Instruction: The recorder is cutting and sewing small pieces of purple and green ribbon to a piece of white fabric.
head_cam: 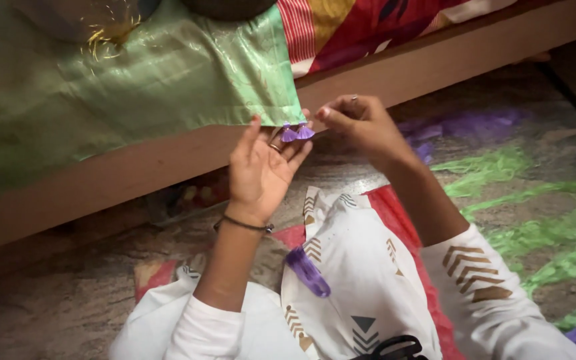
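A shiny green cloth [135, 87] hangs over the edge of a wooden bed frame [168, 163], in the far left part of the scene. Its right corner hangs low, and two small purple tassels [297, 133] sit there, side by side, right on the hem.

The left hand [261, 170] is held up with the palm showing and the fingers spread a little. Its fingertips touch the hem and the tassels. The right hand [358, 123] is just to the right, close beside it. Its thumb and finger are pinched together near the tassels, maybe on a thin thread or needle, but that is too small to see. The two hands are near each other, almost touching.

A bunch of purple thread [308, 270] lies on the person's lap, near the bottom of the view. More purple and green thread [521, 193] lies on the floor to the right.

It looks like only two tassels are made at this corner. The long hem going left is bare, so most of the work seems left to do.
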